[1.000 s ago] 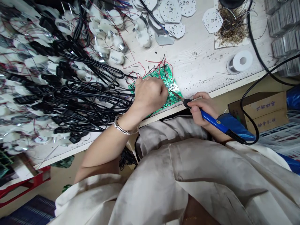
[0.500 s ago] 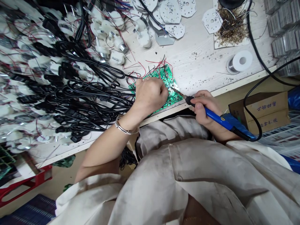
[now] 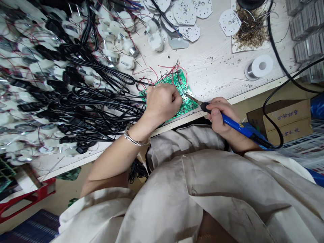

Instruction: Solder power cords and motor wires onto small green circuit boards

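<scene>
A green circuit board (image 3: 188, 104) lies at the table's front edge, with thin red and black wires (image 3: 174, 69) along its far side. Over the board's left part is my left hand (image 3: 164, 101), its fingers curled and closed; what they pinch is hidden beneath the hand. My right hand (image 3: 221, 114) grips a soldering iron (image 3: 234, 123) with a blue handle. The iron's metal tip points left and reaches the board's surface close to my left fingers; whether it touches a joint is too small to tell.
Black cables (image 3: 101, 101) and white motors (image 3: 126, 62) with red wires heap up on the left. White octagonal boards (image 3: 184, 13) lie at the back. A solder spool (image 3: 262, 65) stands right, near a card with brown residue (image 3: 250, 37). The iron's black cord (image 3: 265, 101) loops at right.
The soldering iron's rear end has swung slightly toward the table's edge, and its cord has shifted a little. My left hand and the board look almost unmoved.
</scene>
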`<action>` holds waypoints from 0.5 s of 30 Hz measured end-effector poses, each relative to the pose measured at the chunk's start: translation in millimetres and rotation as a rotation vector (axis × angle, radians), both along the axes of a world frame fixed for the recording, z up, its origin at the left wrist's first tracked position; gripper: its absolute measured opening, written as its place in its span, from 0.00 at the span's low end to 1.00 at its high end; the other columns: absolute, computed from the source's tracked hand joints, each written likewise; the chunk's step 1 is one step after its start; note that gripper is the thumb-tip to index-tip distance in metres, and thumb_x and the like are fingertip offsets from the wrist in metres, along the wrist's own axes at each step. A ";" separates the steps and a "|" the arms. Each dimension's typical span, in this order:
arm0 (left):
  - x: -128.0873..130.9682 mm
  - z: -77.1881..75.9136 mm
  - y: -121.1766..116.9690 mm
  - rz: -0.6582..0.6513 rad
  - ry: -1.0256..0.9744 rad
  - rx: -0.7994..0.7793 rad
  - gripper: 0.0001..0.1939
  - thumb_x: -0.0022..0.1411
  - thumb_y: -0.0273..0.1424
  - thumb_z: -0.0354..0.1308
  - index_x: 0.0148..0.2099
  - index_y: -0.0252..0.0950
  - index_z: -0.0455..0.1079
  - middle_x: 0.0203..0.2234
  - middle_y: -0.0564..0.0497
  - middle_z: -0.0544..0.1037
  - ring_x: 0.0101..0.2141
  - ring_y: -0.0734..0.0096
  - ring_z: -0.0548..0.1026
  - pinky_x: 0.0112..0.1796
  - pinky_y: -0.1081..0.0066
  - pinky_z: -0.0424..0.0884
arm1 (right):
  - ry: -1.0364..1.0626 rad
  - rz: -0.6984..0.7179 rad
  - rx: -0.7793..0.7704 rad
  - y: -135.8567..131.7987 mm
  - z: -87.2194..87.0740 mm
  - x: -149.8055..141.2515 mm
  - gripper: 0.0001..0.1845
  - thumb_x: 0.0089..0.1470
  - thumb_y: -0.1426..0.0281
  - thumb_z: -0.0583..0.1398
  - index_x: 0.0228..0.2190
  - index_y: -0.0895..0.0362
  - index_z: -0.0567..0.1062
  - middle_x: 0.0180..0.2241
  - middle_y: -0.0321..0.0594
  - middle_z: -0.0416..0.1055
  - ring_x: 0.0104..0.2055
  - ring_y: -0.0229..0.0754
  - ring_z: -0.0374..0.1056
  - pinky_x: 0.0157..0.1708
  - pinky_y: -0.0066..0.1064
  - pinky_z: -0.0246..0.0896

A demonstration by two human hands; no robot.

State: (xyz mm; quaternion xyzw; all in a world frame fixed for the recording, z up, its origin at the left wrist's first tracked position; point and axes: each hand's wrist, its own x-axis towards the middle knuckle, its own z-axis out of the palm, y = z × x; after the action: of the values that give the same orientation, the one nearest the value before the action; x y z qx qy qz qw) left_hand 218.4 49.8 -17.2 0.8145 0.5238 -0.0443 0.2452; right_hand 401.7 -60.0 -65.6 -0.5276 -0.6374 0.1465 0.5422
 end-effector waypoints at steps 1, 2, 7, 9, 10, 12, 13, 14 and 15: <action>-0.2 -0.2 0.0 0.009 -0.015 0.000 0.08 0.60 0.26 0.52 0.28 0.37 0.67 0.29 0.47 0.76 0.35 0.60 0.73 0.39 0.61 0.62 | 0.040 -0.014 -0.033 -1.0 -0.8 -0.7 0.09 0.66 0.65 0.55 0.38 0.52 0.76 0.27 0.34 0.75 0.30 0.38 0.74 0.36 0.36 0.76; -0.3 -0.4 0.0 0.017 -0.027 -0.001 0.08 0.60 0.26 0.52 0.28 0.37 0.67 0.29 0.47 0.76 0.35 0.60 0.73 0.39 0.61 0.62 | 0.076 -0.025 -0.070 -2.1 -1.4 -1.3 0.10 0.66 0.64 0.55 0.38 0.52 0.76 0.29 0.35 0.75 0.31 0.38 0.74 0.36 0.37 0.76; 0.2 -0.6 0.4 0.017 -0.026 -0.007 0.08 0.59 0.26 0.54 0.26 0.38 0.65 0.28 0.47 0.75 0.36 0.60 0.72 0.38 0.61 0.62 | 0.158 -0.037 -0.148 -5.0 -4.0 -3.2 0.12 0.66 0.62 0.55 0.37 0.53 0.77 0.31 0.37 0.76 0.34 0.39 0.75 0.37 0.37 0.75; 0.3 0.2 0.8 0.006 -0.020 -0.011 0.09 0.59 0.26 0.54 0.26 0.38 0.65 0.29 0.47 0.76 0.36 0.59 0.73 0.39 0.61 0.62 | 0.169 -0.046 -0.139 -4.4 -5.6 -4.1 0.12 0.66 0.62 0.56 0.37 0.52 0.77 0.31 0.36 0.76 0.34 0.39 0.75 0.37 0.36 0.75; 0.1 0.7 1.1 -0.002 -0.019 -0.015 0.09 0.58 0.26 0.54 0.26 0.38 0.65 0.29 0.47 0.76 0.37 0.59 0.73 0.39 0.61 0.62 | 0.166 -0.052 -0.136 -3.9 -6.2 -4.6 0.12 0.66 0.61 0.56 0.36 0.52 0.77 0.31 0.36 0.76 0.33 0.39 0.76 0.36 0.36 0.75; -0.3 1.5 1.7 -0.021 -0.016 -0.026 0.09 0.59 0.26 0.53 0.26 0.38 0.66 0.30 0.46 0.76 0.37 0.59 0.73 0.39 0.61 0.63 | 0.140 -0.060 -0.142 -2.4 -6.5 -5.3 0.13 0.66 0.60 0.56 0.36 0.52 0.78 0.31 0.36 0.77 0.33 0.39 0.76 0.36 0.35 0.75; -0.7 1.7 1.9 -0.030 -0.016 -0.029 0.09 0.59 0.26 0.53 0.26 0.38 0.66 0.30 0.46 0.77 0.36 0.59 0.73 0.39 0.60 0.63 | 0.121 -0.061 -0.151 -1.5 -6.1 -5.4 0.14 0.66 0.60 0.55 0.36 0.52 0.78 0.31 0.36 0.77 0.33 0.39 0.76 0.36 0.34 0.75; -1.0 1.6 2.1 -0.036 -0.015 -0.029 0.10 0.59 0.26 0.53 0.26 0.38 0.66 0.29 0.47 0.77 0.36 0.59 0.73 0.40 0.60 0.63 | 0.104 -0.061 -0.156 -0.5 -5.4 -5.3 0.14 0.66 0.60 0.55 0.36 0.52 0.78 0.31 0.36 0.77 0.32 0.39 0.76 0.36 0.34 0.75; -1.3 1.2 2.3 -0.037 -0.015 -0.027 0.10 0.60 0.26 0.53 0.26 0.38 0.66 0.29 0.47 0.77 0.37 0.59 0.73 0.40 0.60 0.63 | 0.091 -0.056 -0.158 0.6 -4.4 -5.0 0.15 0.66 0.60 0.55 0.36 0.52 0.79 0.30 0.36 0.78 0.32 0.39 0.76 0.36 0.34 0.75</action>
State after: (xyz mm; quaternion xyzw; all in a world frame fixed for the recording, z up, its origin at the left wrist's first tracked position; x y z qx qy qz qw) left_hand 217.2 52.1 -16.0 0.8211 0.5060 -0.0499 0.2593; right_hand 396.7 -59.4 -69.9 -0.5790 -0.5835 0.2052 0.5312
